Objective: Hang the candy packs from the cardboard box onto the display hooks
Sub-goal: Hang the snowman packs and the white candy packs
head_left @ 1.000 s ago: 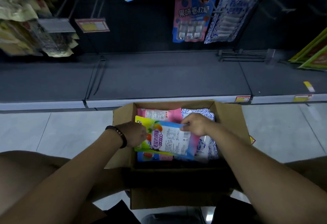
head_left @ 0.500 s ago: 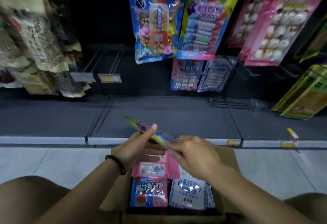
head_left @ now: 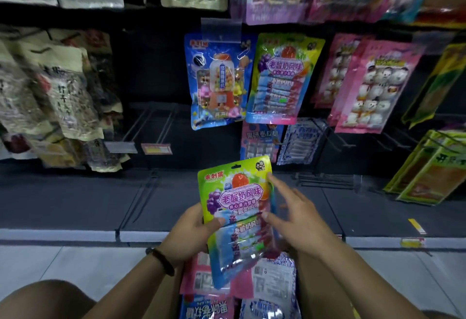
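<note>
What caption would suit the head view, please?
Left hand holds a green candy pack below its hanging match.

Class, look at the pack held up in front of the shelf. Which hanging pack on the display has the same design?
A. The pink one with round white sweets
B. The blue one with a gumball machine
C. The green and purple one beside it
C: the held pack, gripped by the left hand, shows the same green top, purple label and grapes as the green and purple hanging pack.
</note>
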A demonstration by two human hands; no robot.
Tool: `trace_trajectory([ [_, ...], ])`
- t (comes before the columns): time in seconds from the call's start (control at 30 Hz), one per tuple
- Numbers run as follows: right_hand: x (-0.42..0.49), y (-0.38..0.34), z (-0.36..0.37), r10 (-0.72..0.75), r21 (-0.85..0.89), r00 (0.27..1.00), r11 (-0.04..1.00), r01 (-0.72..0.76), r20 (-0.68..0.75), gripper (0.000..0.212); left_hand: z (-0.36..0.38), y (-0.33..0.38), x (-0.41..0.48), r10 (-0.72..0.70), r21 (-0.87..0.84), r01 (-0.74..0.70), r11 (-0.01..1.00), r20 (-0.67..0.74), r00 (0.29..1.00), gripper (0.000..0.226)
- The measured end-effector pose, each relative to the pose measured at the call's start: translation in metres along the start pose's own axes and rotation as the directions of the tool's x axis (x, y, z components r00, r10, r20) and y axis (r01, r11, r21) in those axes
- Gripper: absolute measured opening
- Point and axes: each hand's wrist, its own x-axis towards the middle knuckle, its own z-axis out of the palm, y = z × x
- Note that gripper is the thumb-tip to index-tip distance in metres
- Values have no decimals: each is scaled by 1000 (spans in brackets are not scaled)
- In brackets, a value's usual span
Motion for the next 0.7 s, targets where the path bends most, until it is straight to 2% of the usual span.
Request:
trace_trajectory([
  [0.17,4,1,-11,-71,89,995,993,77,-68,95,-2,25,13,50,-12,-51,999,-41,998,18],
  [0.37,23,-5,-42,-129,137,963,977,164,-237,97,-8,84,49,141,24,-140,990,-49,989,29],
  [0.47,41,-7,-62,-137,157,938,968,195,-320,97,-7,117,75,232,-1,-234,972,-115,966,51],
  [0.53,55,-5,-76,-129,190,917,958,213,-378,97,-2,139,88,307,21,-309,951,-182,934,83],
  [0.6,68,-5,-89,-126,212,896,949,234,-426,96,3,157,99,435,125,-417,900,-212,875,113],
  [0.7,86,-2,-110,-119,227,868,940,255,-481,95,10,182,121,554,337,-488,805,-133,822,122],
])
